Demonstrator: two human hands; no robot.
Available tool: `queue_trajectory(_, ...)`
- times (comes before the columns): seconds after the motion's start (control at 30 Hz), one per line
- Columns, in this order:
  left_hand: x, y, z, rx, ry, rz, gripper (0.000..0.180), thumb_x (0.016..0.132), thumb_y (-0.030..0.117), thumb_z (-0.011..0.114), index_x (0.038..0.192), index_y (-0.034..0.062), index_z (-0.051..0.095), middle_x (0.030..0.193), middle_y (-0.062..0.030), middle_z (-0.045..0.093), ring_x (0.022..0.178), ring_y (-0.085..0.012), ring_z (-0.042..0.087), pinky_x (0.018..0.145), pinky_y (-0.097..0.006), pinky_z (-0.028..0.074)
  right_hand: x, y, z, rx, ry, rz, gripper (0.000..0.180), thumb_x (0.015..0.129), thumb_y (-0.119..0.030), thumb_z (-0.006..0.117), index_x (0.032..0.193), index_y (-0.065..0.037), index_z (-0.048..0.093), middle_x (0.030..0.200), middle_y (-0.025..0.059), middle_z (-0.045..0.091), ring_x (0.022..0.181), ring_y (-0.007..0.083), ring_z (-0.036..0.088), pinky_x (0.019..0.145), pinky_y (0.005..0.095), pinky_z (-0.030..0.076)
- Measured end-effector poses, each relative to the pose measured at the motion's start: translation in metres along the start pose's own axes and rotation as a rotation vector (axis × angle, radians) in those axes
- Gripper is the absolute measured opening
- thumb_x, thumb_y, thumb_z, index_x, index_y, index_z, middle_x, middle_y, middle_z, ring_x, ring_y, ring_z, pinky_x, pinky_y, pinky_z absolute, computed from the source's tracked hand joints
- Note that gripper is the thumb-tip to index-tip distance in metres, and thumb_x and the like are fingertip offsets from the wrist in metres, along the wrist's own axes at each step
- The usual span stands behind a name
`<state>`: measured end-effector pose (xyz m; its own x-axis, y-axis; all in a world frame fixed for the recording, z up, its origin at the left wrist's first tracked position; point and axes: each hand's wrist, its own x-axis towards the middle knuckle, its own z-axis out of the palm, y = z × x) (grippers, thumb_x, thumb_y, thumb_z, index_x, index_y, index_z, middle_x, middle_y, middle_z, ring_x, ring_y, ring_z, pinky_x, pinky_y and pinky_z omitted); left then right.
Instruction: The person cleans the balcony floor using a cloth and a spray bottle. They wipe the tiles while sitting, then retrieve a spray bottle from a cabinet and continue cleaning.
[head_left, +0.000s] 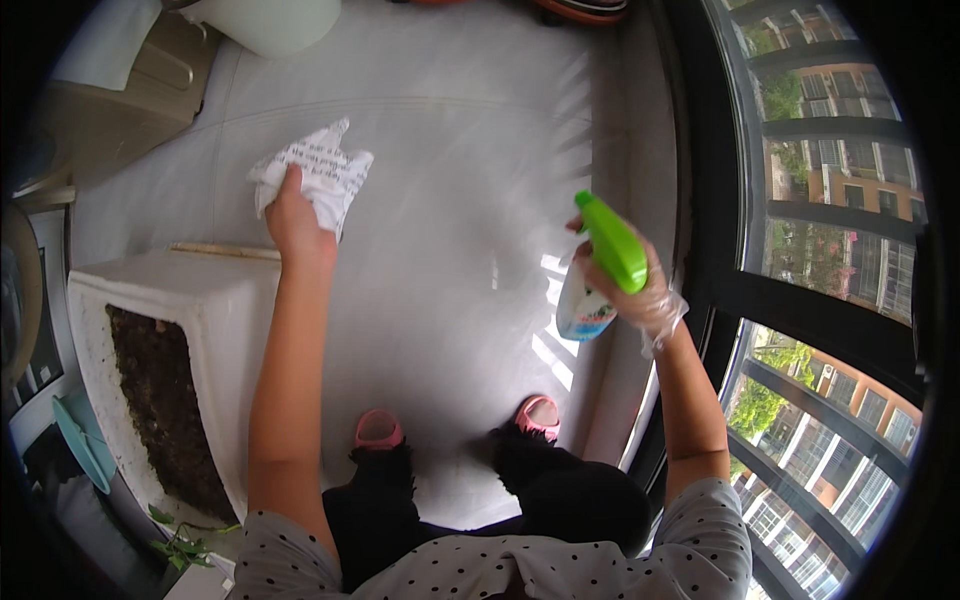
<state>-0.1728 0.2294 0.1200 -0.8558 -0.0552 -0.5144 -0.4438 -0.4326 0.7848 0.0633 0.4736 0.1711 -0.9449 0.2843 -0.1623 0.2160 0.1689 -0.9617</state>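
My left hand (pixel 300 222) grips a crumpled white cloth (pixel 318 170) printed with dark lettering, its thumb lying over the near side. The cloth is held out over the grey floor, with its loose corners sticking up. On the right, my right hand (pixel 640 285) wears a clear plastic glove and is wrapped round a spray bottle (pixel 585 308). That bottle has a bright green trigger head (pixel 615 243) and a see-through body with a coloured label. Its nozzle points away from me. The fingers on the bottle's far side are partly hidden.
A white planter (pixel 95 300) with dark soil stands left of my left forearm, a green plant (pixel 185 545) near it. Black-framed windows (pixel 800 285) with bars run along the right. A beige cabinet (pixel 150 95) and white bucket (pixel 265 20) are at the far left. Pink sandals (pixel 378 430) are on my feet.
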Motion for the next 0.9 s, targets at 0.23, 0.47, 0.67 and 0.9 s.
queue_trajectory(0.23, -0.02, 0.032, 0.017, 0.135, -0.196, 0.047, 0.036, 0.087, 0.01, 0.052, 0.118, -0.0082, 0.048, 0.113, -0.0143, 0.057, 0.101, -0.0232, 0.058, 0.086, -0.033, 0.048, -0.092, -0.005, 0.075, -0.161, -0.319, -0.117, 0.043, 0.071, 0.002, 0.064, 0.113, -0.002, 0.054, 0.099, 0.012, 0.059, 0.082, 0.025, 0.059, 0.075, 0.0296, 0.047)
queue_trajectory(0.47, -0.068, 0.018, -0.026, 0.514, -0.386, -0.039, 0.034, 0.086, 0.01, 0.05, 0.115, -0.0059, 0.05, 0.108, -0.0122, 0.059, 0.097, -0.018, 0.058, 0.081, -0.03, 0.046, -0.114, -0.012, 0.12, -0.172, -0.446, 0.05, 0.046, 0.071, -0.004, 0.064, 0.116, -0.006, 0.052, 0.104, 0.0138, 0.059, 0.088, 0.0323, 0.06, 0.077, 0.0335, 0.049)
queue_trajectory(0.67, -0.123, 0.015, -0.103, 0.789, -0.464, 0.001, 0.033, 0.086, 0.008, 0.048, 0.116, -0.0054, 0.049, 0.104, -0.0105, 0.059, 0.093, -0.0158, 0.057, 0.077, -0.029, 0.046, -0.098, 0.004, 0.122, -0.211, -0.514, -0.089, 0.045, 0.073, -0.002, 0.065, 0.116, -0.006, 0.054, 0.107, 0.0117, 0.06, 0.092, 0.0204, 0.06, 0.08, 0.0297, 0.048)
queue_trajectory(0.9, -0.172, 0.062, -0.172, 0.718, -0.421, -0.101, 0.03, 0.09, 0.008, 0.049, 0.118, -0.0034, 0.05, 0.105, -0.0059, 0.058, 0.095, -0.0121, 0.055, 0.081, -0.027, 0.045, -0.085, -0.007, 0.15, -0.8, -1.236, -0.106, 0.025, 0.075, -0.013, 0.062, 0.1, -0.012, 0.059, 0.09, 0.0082, 0.064, 0.085, 0.0276, 0.063, 0.075, 0.0357, 0.049)
